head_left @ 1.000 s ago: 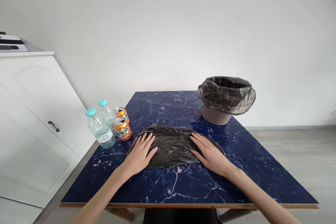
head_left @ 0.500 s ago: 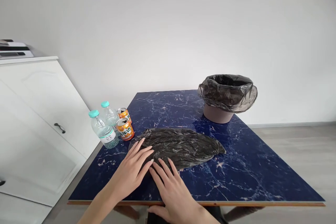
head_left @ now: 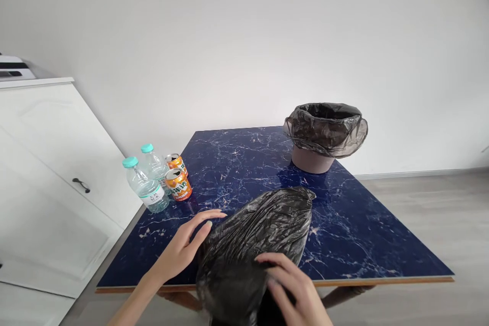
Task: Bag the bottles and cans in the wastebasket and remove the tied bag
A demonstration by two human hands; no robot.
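Note:
A crumpled black plastic garbage bag lies across the front of the blue table. Its near end hangs over the edge and is smeared by motion. Beside the bag's left side is my left hand, open, with thumb and fingers apart. My right hand is closed on the bag's near right part, its fingers bent and somewhat blurred. Farther back on the right stands a brownish trash bin, lined with another black bag folded over its rim.
Two clear bottles with turquoise caps stand at the table's left edge, close to two orange drink cans. A white cabinet is left of the blue marbled table. Behind is a pale wall.
The bag has turned, and its left end has come toward me over the table edge. My right hand has moved right and closed on it. My left hand has lifted off its surface.

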